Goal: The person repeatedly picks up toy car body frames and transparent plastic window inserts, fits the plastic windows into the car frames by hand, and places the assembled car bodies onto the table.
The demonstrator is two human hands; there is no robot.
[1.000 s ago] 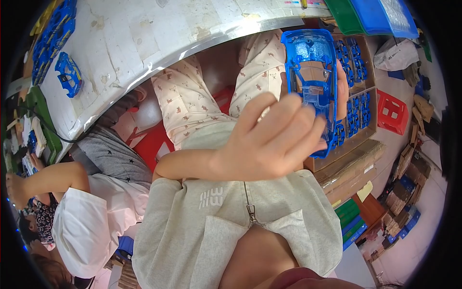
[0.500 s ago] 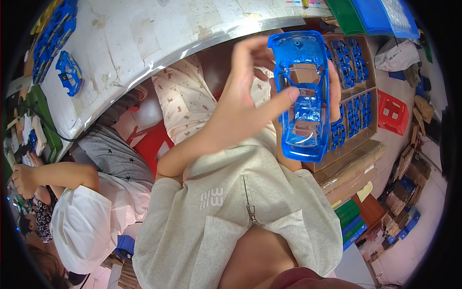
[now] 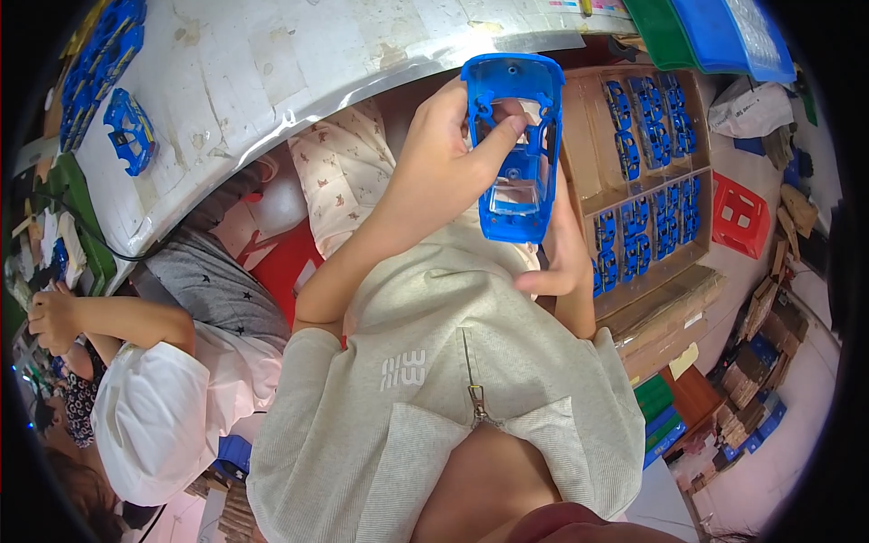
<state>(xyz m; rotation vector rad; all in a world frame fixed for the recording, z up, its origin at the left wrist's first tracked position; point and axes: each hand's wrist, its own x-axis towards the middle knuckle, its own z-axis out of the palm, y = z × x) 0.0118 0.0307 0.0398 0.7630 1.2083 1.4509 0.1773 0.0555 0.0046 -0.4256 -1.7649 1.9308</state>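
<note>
car shell [image 3: 514, 174], blue, clamped in left hand [image 3: 444, 165], thumb across it; right hand [image 3: 563, 255] loosely open by lower end, contact unclear.

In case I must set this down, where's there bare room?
White tabletop, right of the lone blue piece; also the cardboard box's far compartment, left of its blue pieces. Crowded: its near compartment and the blue pile, far left.

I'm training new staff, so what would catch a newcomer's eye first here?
First, the bright blue toy-car shell, held in the left hand at upper centre. Then the open carton right of it, with rows of blue parts inside. Last, a co-worker in a white top at lower left.
</note>
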